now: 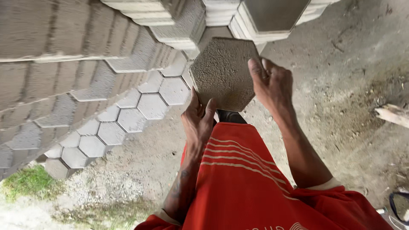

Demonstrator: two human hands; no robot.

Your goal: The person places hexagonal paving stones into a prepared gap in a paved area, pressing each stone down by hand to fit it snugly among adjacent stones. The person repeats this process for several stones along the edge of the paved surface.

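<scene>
View: looking down from the person's head over a red striped shirt (251,179) toward dusty ground (349,85).
Held thing: one hexagonal concrete paver (221,72), grey, six-sided, with a rough, gritty, sand-like face turned toward the camera and crisp straight edges.
Where it is: held up in front of the chest, between both hands, just below the stacked pavers (264,17) at the top of the view.
Left hand (198,121): under the paver's lower left edge, fingers pressed up against that edge, palm cupping it from below.
Right hand (272,85): on the paver's right edge, fingers wrapped over the face, thumb side hidden behind the block.
Grip: both hands closed on the paver from opposite sides; it touches no other block that can be seen.
Left of the hands: rows of matching hexagonal pavers (128,106) standing on edge, packed tight.
Far right: a pale piece of wood (394,115) on the ground.
Lower left: a patch of grass (30,181).
</scene>
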